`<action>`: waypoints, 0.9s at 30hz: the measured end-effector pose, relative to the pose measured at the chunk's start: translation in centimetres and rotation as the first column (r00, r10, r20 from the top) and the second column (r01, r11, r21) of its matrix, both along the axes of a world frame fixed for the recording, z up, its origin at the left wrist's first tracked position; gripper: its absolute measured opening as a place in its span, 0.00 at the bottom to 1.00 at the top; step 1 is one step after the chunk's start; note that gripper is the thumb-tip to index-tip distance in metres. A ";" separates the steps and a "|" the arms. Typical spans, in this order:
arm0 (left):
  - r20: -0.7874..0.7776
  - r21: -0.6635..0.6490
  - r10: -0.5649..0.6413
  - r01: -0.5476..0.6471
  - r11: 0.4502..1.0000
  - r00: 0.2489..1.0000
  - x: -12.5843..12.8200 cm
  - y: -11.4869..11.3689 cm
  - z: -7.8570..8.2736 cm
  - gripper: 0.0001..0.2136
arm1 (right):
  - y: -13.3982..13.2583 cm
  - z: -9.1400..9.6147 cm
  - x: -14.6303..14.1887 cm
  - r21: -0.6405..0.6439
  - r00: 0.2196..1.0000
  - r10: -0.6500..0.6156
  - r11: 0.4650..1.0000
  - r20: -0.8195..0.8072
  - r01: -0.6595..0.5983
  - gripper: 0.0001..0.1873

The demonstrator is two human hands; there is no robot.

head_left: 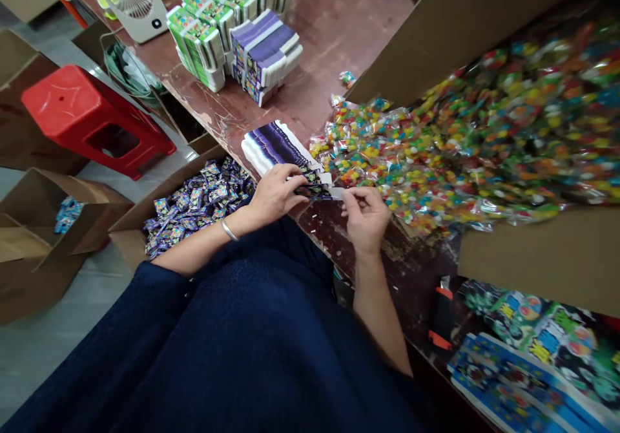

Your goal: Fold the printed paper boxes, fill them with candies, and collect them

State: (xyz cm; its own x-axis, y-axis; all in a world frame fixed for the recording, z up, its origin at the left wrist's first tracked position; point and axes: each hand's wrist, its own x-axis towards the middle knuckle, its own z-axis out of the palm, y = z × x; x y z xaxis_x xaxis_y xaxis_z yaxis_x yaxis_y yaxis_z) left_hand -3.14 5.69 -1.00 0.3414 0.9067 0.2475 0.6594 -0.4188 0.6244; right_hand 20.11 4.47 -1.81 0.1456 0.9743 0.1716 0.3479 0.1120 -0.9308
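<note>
My left hand point(277, 192) is closed on a flat purple carton point(317, 186) at the near end of a fanned stack of flat purple cartons point(276, 145) by the table edge. My right hand point(364, 215) pinches the white flap of that same carton point(336, 193). Just beyond my right hand lies a heap of clear bags of coloured candy point(387, 161), spilling from a large tipped cardboard box point(465, 26).
Stacks of green and purple cartons point(232, 26) and a white fan point(130, 0) stand at the table's far end. A floor box point(130, 232) of small purple packets point(198, 200), a red stool point(92, 119) and brown boxes point(39, 239) sit left. Printed sheets point(533, 355) lie at right.
</note>
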 end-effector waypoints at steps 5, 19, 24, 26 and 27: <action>0.641 -0.467 -0.119 0.509 0.723 0.758 0.6 0.5 3.1 0.14 | -0.5 3.8 0.6 0.107 0.993 0.096 0.990 -0.072 -0.088 0.10; 0.832 -0.549 0.292 0.775 0.312 0.472 2.3 -0.4 2.1 0.28 | -4.6 5.1 1.1 -0.115 0.934 0.336 0.939 0.122 -0.323 0.21; 0.776 -0.629 0.202 0.708 0.321 0.598 2.7 -0.9 2.7 0.19 | -3.5 6.0 1.8 -0.242 0.894 0.442 0.863 -0.066 -0.444 0.16; 0.757 -0.641 0.205 0.646 0.415 0.620 3.0 -1.1 2.6 0.16 | -3.3 5.7 1.7 -0.227 0.932 0.350 0.904 -0.099 -0.363 0.17; 0.754 -0.638 0.224 0.608 0.473 0.618 3.1 -1.2 2.5 0.16 | -3.3 5.4 1.4 -0.192 0.958 0.262 0.940 -0.118 -0.281 0.16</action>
State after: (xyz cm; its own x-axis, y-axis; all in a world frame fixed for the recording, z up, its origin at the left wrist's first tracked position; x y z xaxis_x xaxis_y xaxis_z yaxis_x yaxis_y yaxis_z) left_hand -0.02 4.53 1.50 0.6383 0.7159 -0.2828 -0.1586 0.4819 0.8618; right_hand 21.53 1.14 3.55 -0.1237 0.9916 -0.0366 0.2450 -0.0052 -0.9695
